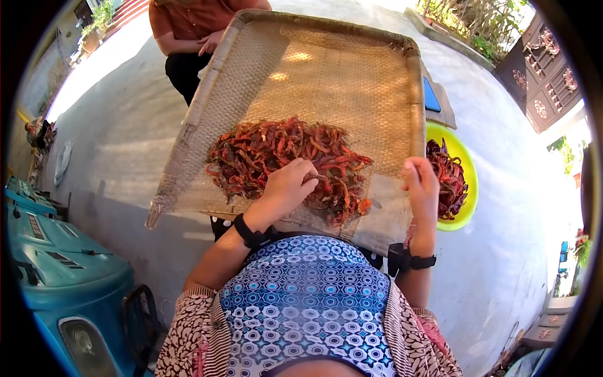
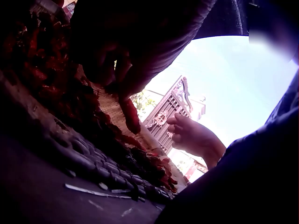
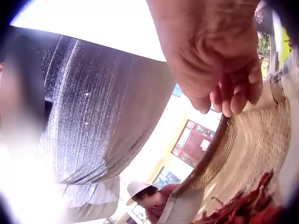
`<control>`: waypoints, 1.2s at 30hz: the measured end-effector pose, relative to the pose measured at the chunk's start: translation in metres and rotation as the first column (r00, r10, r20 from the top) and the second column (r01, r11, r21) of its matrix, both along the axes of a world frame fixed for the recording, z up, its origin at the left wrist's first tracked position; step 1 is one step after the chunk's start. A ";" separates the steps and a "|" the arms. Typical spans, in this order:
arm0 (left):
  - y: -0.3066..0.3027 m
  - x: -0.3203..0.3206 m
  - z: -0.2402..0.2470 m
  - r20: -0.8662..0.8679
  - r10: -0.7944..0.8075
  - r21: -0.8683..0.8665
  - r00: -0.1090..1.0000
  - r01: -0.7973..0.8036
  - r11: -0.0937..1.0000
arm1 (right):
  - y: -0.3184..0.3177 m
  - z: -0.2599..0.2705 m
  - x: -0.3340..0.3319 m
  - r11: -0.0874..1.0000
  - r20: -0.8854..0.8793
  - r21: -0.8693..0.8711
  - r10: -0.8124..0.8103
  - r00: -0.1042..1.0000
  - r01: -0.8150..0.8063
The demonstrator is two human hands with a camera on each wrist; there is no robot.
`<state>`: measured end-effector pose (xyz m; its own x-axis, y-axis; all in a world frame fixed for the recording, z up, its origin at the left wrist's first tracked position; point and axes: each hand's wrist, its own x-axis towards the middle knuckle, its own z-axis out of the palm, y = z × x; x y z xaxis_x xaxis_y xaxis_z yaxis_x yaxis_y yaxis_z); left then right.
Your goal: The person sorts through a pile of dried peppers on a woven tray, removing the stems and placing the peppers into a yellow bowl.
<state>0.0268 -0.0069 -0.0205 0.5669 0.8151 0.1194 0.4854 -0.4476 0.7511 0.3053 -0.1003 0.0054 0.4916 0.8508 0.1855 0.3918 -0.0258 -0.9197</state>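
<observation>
Dried red chili peppers [image 1: 282, 147] lie heaped on the near half of a woven tray [image 1: 352, 75]. My left hand [image 1: 290, 188] is over the near side of the heap, fingers bent. In the left wrist view, a red chili pepper [image 2: 131, 115] hangs from its thumb and fingers, the grip partly lost in shadow. Above the tray's right rim, my right hand [image 1: 422, 185] is raised, fingers loosely curled. The right wrist view shows no pepper in its fingers [image 3: 227, 95]. Just right of the tray, a yellow-green bowl [image 1: 470, 169] contains darker red chili peppers [image 1: 449, 182].
A person in a rust-coloured shirt [image 1: 188, 28] sits beyond the tray's far left corner. Past the bowl lies a blue flat object [image 1: 431, 94] on a grey slab. A teal vehicle [image 1: 69, 270] stands at the left on the concrete floor [image 1: 119, 157].
</observation>
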 end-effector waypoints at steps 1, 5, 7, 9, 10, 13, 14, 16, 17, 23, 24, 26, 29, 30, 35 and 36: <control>0.001 0.001 0.000 0.005 0.000 0.001 1.000 0.000 1.000 | 0.002 0.000 -0.020 0.980 -0.041 -0.105 0.165 0.985 -0.169; 0.003 0.004 -0.004 0.115 0.003 -0.145 0.993 0.013 0.989 | 0.016 -0.012 -0.076 0.838 0.058 -0.277 0.502 0.863 -0.469; 0.003 0.002 -0.006 0.216 0.013 -0.222 0.976 0.036 0.974 | 0.025 -0.022 -0.082 0.807 0.173 -0.331 0.562 0.809 -0.490; 0.002 0.000 -0.009 0.322 0.017 -0.233 0.947 0.061 0.971 | 0.026 -0.026 -0.082 0.814 -0.051 -0.284 0.515 0.856 -0.506; 0.003 -0.001 -0.012 0.353 0.031 -0.275 0.935 0.072 0.959 | 0.024 -0.025 -0.078 0.834 -0.063 -0.255 0.490 0.869 -0.489; 0.007 -0.008 -0.018 0.473 0.091 -0.409 0.876 0.127 0.904 | 0.016 -0.016 -0.056 0.885 -0.183 -0.195 0.392 0.902 -0.424; 0.008 -0.010 -0.018 0.531 0.108 -0.405 0.840 0.140 0.903 | 0.014 -0.019 -0.042 0.901 -0.249 -0.146 0.367 0.896 -0.409; 0.012 -0.014 -0.021 0.607 0.126 -0.375 0.784 0.143 0.916 | 0.009 -0.019 -0.011 0.963 -0.091 -0.190 0.179 0.980 -0.193; 0.013 -0.018 -0.023 0.610 0.126 -0.324 0.783 0.100 0.941 | 0.005 -0.007 -0.003 0.971 -0.010 -0.236 0.043 0.999 -0.044; 0.014 -0.026 -0.020 0.326 0.060 0.339 0.944 -0.176 0.924 | -0.001 -0.010 0.018 0.982 0.226 -0.054 -0.163 0.960 0.179; 0.016 -0.026 -0.024 0.291 0.057 0.408 0.955 -0.178 0.895 | -0.001 -0.010 0.010 0.987 0.162 -0.123 -0.085 0.983 0.106; 0.019 -0.027 -0.018 0.191 0.017 0.581 0.981 -0.127 0.804 | 0.001 -0.021 -0.018 0.971 0.137 -0.221 0.123 0.983 -0.090; 0.020 -0.029 -0.015 0.042 -0.019 0.697 0.999 -0.016 0.717 | 0.003 -0.011 -0.056 0.904 0.328 -0.397 0.303 0.895 -0.161; 0.021 -0.030 -0.015 -0.005 -0.028 0.713 1.000 0.023 0.701 | 0.008 -0.018 -0.061 0.904 0.398 -0.404 0.314 0.862 -0.143; 0.022 -0.028 -0.019 0.014 -0.066 0.688 0.998 0.038 0.724 | 0.020 0.000 -0.072 0.835 0.402 -0.541 0.366 0.840 -0.105; 0.022 -0.028 -0.020 0.027 -0.058 0.686 0.998 0.024 0.728 | 0.020 -0.001 -0.069 0.828 0.391 -0.542 0.401 0.829 -0.145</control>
